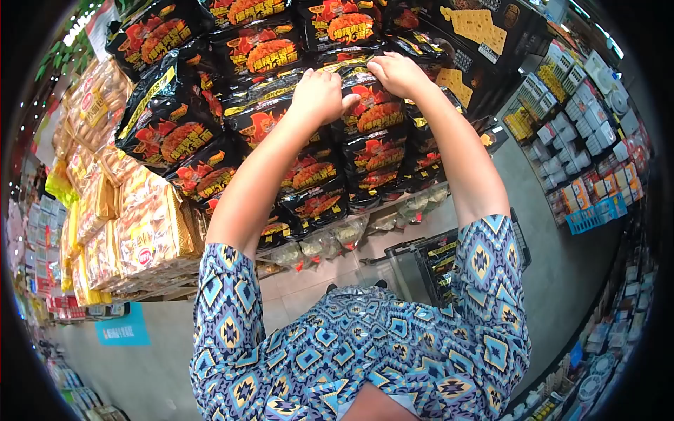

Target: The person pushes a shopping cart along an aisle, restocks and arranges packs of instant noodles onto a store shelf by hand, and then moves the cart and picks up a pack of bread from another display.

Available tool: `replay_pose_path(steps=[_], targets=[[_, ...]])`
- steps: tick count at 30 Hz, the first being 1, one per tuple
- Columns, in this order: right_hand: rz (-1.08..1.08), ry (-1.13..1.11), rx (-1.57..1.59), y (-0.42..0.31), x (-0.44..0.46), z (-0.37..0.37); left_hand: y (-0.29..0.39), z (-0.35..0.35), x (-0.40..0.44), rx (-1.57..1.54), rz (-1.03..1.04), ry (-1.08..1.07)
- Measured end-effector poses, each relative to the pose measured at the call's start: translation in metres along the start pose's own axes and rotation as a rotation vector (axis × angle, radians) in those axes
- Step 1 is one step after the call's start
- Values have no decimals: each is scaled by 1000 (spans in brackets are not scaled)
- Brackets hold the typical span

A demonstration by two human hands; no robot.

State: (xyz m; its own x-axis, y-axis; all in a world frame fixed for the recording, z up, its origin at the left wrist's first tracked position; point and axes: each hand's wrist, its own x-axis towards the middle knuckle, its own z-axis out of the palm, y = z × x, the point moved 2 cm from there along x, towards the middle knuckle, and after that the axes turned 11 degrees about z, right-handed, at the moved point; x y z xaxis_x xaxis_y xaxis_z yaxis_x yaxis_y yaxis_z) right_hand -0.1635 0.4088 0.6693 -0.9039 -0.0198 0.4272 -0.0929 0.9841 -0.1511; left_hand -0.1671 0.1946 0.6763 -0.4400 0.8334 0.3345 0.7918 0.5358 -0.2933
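Note:
Shiny black packs of instant noodles with red and yellow print are stacked before me. My left hand (319,97) lies over the top edge of one noodle pack (373,112), its fingers forward and thumb apart on the front. My right hand (397,74) grips the same pack's upper right edge, fingers curled over and thumb pressed against it. The fingertips of both hands are partly hidden. Left of my left arm, another black noodle pack (168,133) leans tilted on the stack.
Tan snack bags (144,224) are piled at the left. A black carton (477,42) with cracker pictures stands behind the stack at the right. On the floor by my feet sits a dark crate (414,270) containing black packs. Goods hang on a rack (572,133) across the aisle.

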Motion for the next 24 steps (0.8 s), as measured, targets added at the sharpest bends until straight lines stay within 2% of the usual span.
replay_pose_path(steps=[1, 3, 5, 6, 7, 8, 9, 13, 15, 17, 18, 20, 21, 24], targets=[[5, 0, 2, -1, -1, -2, -2, 2, 0, -1, -12, -2], [-54, 163, -32, -4, -9, -11, -4, 2, -3, -24, -4, -24], [-46, 169, -12, 1, -9, -11, -5, -5, -5, -17, 45, 185], [-45, 238, 22, 3, -10, -13, -5, -10, -4, -32, 15, 53], [-45, 309, 56, 5, -10, -15, -4, -10, -2, -33, 18, 52], [-52, 401, 111, 6, -11, -18, -2, -11, 0, -8, 57, 148], [-50, 401, 110, 7, -12, -19, -1, -12, 2, 16, 93, 246], [62, 479, 318, 21, -23, -22, 6, 0, 25, -121, 96, 268], [160, 446, 383, 28, -36, -24, 12, -6, 32, -171, 71, 246], [180, 468, 380, 39, -49, -23, 17, -15, 36, -290, -23, -5], [222, 439, 397, 44, -58, -24, 20, -14, 39, -295, -12, -6], [275, 436, 425, 56, -74, -21, 19, -5, 40, -440, -59, -202], [289, 439, 422, 64, -83, -18, 19, 3, 40, -442, -46, -207], [439, 347, 508, 76, -113, -16, 29, 7, 32, -127, 112, 277]])
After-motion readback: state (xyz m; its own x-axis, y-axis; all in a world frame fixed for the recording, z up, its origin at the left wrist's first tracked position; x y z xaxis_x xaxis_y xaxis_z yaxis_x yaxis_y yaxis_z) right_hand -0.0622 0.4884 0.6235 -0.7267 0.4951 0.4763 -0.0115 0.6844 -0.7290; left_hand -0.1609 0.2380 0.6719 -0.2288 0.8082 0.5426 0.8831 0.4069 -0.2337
